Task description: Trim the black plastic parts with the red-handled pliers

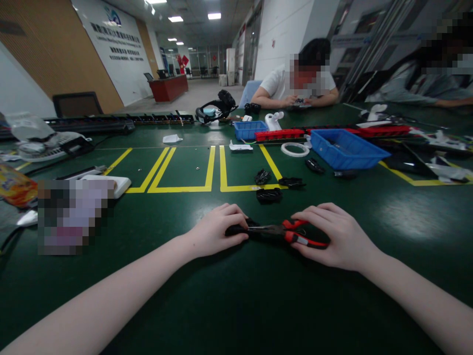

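My right hand (334,236) is closed around the red-and-black handles of a pair of long-nose pliers (290,230). The pliers' jaws point left and reach a small black part (236,230), which my left hand (218,230) pinches between thumb and fingers. Whether the jaws grip the part or only touch it cannot be made out. Just beyond my hands lie several black plastic pieces (269,195) on the green table (229,301).
A large blue bin (345,150) and a smaller blue bin (250,130) stand farther back, with a white ring (294,149) between them. Yellow tape (181,189) marks the tabletop. A white-cased item (120,186) lies at left. Across the table a person (295,91) sits.
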Tool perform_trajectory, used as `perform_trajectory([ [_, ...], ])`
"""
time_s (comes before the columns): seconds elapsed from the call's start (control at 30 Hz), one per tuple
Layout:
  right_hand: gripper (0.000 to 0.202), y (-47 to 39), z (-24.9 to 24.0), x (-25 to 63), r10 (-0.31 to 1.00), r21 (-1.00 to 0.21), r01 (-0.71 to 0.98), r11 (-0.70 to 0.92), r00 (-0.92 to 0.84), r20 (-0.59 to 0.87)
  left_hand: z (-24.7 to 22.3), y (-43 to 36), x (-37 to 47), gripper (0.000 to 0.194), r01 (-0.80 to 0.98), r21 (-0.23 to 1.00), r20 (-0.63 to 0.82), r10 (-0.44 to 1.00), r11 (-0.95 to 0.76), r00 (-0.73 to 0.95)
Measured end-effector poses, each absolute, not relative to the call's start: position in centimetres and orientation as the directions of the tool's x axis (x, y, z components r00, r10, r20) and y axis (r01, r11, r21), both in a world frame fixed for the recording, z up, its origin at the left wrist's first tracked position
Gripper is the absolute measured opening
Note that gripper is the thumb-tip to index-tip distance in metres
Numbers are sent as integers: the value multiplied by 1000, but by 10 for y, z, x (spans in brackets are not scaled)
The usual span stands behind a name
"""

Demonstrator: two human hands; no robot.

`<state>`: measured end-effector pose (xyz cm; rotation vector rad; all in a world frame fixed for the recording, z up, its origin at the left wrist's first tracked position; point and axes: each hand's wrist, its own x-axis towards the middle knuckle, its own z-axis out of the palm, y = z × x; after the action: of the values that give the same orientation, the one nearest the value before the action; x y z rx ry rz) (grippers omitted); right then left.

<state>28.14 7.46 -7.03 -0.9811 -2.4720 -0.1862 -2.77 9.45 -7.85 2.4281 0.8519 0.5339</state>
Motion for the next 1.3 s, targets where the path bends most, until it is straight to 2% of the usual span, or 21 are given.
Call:
perform_trajectory([
  [0.33,35,73,-73,278,636,-60,686,725,-634,441,-77,93,-27,8,449,574,211,653,-685,727],
  [0.97,38,76,-71,283,574,25,661,750,-669,472,-78,94,-28,8,451,584,204,660,-675,723],
  [1.3,37,77,-70,286,589,47,678,733,-668,456,-80,93,-27,10,456,532,240,643,-714,727],
])
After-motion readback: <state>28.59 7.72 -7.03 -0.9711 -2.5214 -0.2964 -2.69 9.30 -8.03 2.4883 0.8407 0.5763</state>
